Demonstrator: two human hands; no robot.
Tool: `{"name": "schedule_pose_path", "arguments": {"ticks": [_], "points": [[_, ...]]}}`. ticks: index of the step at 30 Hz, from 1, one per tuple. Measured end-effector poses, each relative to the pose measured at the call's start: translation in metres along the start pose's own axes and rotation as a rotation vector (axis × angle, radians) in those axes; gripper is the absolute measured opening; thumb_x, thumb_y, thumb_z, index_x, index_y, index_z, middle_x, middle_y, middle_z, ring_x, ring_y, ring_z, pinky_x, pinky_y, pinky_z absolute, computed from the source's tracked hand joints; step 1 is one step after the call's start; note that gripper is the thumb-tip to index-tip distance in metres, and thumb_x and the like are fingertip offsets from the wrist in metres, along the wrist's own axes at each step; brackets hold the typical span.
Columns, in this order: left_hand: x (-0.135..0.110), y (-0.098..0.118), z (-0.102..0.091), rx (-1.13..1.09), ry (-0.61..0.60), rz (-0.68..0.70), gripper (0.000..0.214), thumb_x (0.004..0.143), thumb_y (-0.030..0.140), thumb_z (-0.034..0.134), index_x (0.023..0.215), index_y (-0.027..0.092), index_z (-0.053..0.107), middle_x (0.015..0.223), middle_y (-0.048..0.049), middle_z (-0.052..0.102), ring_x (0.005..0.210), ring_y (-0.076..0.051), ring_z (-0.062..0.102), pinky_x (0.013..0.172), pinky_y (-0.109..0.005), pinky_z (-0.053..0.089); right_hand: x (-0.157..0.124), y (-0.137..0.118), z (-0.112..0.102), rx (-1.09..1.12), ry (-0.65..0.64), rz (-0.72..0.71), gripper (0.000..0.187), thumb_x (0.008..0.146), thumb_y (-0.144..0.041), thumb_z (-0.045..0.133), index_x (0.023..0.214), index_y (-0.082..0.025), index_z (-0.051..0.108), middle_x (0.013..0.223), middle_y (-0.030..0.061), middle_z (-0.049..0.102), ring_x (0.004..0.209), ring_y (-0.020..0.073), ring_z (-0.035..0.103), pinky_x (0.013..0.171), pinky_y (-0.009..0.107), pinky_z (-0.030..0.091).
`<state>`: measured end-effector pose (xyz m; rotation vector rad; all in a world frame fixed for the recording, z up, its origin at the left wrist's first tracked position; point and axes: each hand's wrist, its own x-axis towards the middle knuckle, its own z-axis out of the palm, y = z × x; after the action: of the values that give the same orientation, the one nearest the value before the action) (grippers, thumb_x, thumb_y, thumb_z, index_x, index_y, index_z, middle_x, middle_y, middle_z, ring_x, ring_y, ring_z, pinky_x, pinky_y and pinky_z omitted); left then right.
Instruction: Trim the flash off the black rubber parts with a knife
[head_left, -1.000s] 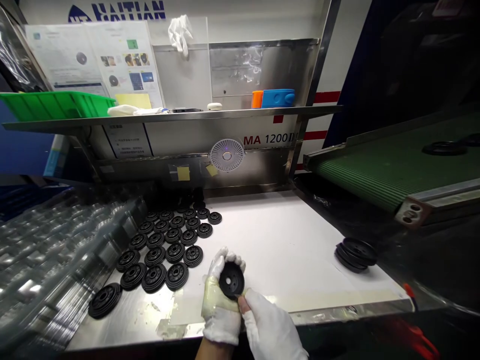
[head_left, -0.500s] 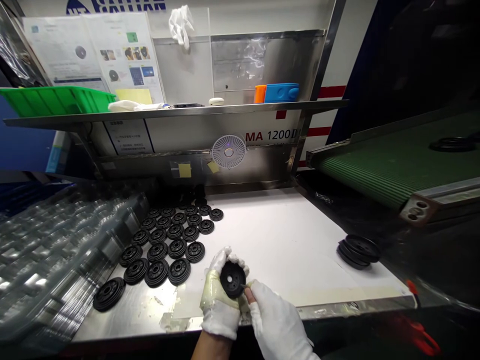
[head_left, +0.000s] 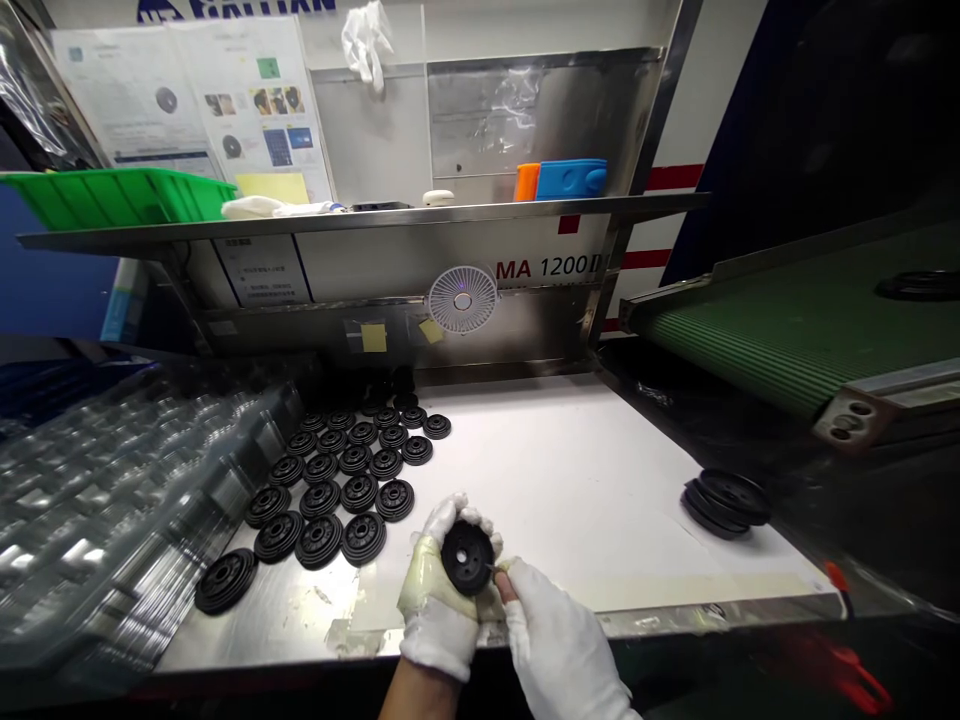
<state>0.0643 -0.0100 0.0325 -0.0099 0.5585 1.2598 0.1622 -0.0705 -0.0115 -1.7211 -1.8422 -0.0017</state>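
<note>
My left hand, in a white glove with a yellowed palm, is wrapped round a black round plastic wheel held upright over the front edge of the white work surface. My right hand, also gloved in white, pinches a thin tool whose tip touches the wheel's right rim; the tool is too small to name. Several black wheels lie in rows left of my hands. A single wheel lies apart at the front left.
A stack of clear plastic trays fills the left. A small stack of black wheels sits at the right edge. A green conveyor belt runs at the right. A steel shelf above holds a green bin.
My hands stay together on the wheel; the right hand's pinch has shifted slightly along its rim. The view has drifted a little.
</note>
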Motion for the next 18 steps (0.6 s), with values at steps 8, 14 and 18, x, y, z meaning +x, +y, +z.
{"name": "schedule_pose_path", "arguments": {"ticks": [8,14,18], "points": [[0.001,-0.001,0.005,-0.1,0.071,0.159,0.011,0.074,0.009,0.054,0.082,0.017,0.057,0.071,-0.0006,0.058,0.064,-0.011,0.058,0.07,-0.03,0.051,0.002,-0.019,0.001,0.014,-0.011,-0.018,0.023,0.09,-0.029,0.032,0.075,-0.025,0.049,0.06,-0.0023,0.059,0.052,0.0174,0.057,0.046,0.028,0.029],[-0.004,0.005,-0.003,0.061,-0.088,0.02,0.023,0.073,0.017,0.053,0.094,0.015,0.059,0.08,-0.0093,0.061,0.076,-0.022,0.061,0.068,-0.039,0.051,0.006,-0.012,-0.004,0.022,0.015,-0.03,0.02,0.088,-0.024,0.033,0.085,-0.024,0.052,0.065,-0.0007,0.062,0.055,0.018,0.058,0.048,0.028,0.033],[-0.001,0.003,0.004,-0.024,0.002,0.024,0.004,0.073,0.014,0.056,0.076,0.015,0.058,0.061,-0.0018,0.055,0.059,-0.013,0.056,0.058,-0.028,0.049,0.004,-0.011,-0.002,-0.003,0.02,0.001,0.022,0.089,-0.025,0.032,0.087,-0.024,0.053,0.065,-0.0009,0.062,0.054,0.0185,0.059,0.048,0.028,0.033]]}}
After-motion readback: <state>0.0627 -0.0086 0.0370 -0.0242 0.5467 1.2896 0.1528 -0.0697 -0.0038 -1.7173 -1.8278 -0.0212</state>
